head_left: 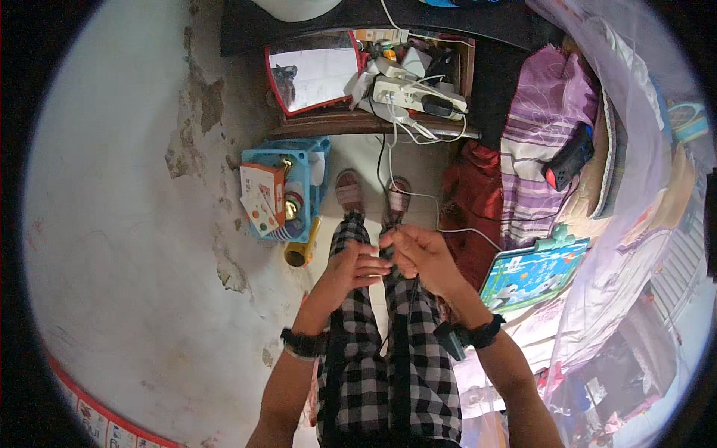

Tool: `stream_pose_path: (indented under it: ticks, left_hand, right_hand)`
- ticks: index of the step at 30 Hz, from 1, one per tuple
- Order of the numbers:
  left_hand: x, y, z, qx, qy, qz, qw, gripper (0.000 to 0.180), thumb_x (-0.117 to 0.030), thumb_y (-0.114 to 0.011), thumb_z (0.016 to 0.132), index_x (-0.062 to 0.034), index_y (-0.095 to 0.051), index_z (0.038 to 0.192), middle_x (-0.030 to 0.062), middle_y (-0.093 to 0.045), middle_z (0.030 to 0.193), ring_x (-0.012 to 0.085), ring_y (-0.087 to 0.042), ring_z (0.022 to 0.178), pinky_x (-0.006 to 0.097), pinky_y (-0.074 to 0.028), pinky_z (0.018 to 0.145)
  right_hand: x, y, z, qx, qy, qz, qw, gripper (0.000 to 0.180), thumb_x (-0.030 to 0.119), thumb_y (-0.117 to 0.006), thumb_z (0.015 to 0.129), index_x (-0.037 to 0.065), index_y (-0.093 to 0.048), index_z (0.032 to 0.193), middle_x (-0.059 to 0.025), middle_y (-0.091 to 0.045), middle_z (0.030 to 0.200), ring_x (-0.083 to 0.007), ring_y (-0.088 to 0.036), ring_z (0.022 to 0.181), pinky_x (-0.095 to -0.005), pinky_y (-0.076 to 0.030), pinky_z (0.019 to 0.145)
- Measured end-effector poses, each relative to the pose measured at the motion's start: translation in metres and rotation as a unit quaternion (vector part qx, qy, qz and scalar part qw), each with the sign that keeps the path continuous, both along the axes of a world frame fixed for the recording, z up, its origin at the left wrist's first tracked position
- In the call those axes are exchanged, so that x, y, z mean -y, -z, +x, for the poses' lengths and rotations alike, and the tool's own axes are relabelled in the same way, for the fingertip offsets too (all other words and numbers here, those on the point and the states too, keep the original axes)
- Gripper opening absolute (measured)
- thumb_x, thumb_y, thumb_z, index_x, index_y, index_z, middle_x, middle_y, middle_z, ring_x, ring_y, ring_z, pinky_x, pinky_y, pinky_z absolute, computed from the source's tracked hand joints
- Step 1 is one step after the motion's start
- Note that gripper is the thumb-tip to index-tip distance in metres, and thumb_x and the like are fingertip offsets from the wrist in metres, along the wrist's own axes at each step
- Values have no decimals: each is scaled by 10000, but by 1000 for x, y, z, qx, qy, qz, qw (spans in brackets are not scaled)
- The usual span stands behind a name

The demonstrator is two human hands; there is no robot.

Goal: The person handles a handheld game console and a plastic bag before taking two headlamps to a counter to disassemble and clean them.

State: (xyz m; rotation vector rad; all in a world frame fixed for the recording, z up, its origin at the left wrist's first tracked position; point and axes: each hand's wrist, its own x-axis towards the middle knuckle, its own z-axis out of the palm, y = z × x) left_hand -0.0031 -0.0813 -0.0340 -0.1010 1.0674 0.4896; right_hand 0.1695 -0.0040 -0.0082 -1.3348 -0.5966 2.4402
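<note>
Left hand (pixel 357 266) and right hand (pixel 422 257) are pinching a thin dark cord (pixel 410 299) between closed fingertips; it looks light, limp, best gripped near its end

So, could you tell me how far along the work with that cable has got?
Both hands, left hand and right hand, pinch a thin dark cable together at one spot. Nothing looks finished: the cable hangs loose below, and the power strip on the shelf sits untouched.
</note>
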Motion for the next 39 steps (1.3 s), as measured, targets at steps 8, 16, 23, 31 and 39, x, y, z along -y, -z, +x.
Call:
stream_pose_path:
  ticks: [8, 16, 23, 31, 39]
  left_hand:
    - [-86, 46, 6, 212, -342, 44, 914, 452, -398, -455, 874, -1, -487, 1088, 144, -536, 1116, 222, -539, 992, 343, -445, 865]
    - [-30, 8, 5, -124, -24, 61, 990, 366, -333, -518, 866, -49, -502, 1095, 75, -564, 1056, 181, -536, 978, 322, -434, 801]
    - [72, -17, 5, -247, 51, -5, 968, 364, -365, -506, 870, -64, -511, 1076, 58, -558, 997, 141, -534, 934, 292, -451, 767]
    - [-12, -7, 58, 123, -248, -22, 961, 384, -309, -460, 899, -65, -420, 1193, 61, -527, 1048, 127, -553, 829, 221, -463, 627]
    - [-39, -61, 36, -119, 7, 226, 967, 288, -253, -407, 932, -36, -531, 1074, -21, -376, 579, 45, -310, 517, 199, -235, 456]
  right_hand:
    - [31, -21, 7, -54, 17, -81, 995, 256, 220, -398, 936, 28, -505, 804, 33, -324, 528, -48, -279, 447, -207, -221, 396]
    - [28, -18, 30, -221, 337, -290, 868, 320, 319, -360, 934, 97, -492, 744, 46, -260, 516, -65, -219, 424, -222, -187, 383]
    - [27, -7, 42, -352, 361, -241, 829, 320, 331, -339, 937, 96, -495, 787, 43, -220, 494, -66, -180, 398, -218, -140, 344]
    - [31, -16, 38, -307, 319, -277, 853, 316, 327, -347, 934, 89, -501, 794, 49, -241, 494, -57, -190, 390, -217, -142, 338]
    - [31, -16, 50, -206, 278, -284, 894, 320, 331, -350, 934, 111, -505, 762, 55, -246, 491, -56, -178, 390, -210, -152, 354]
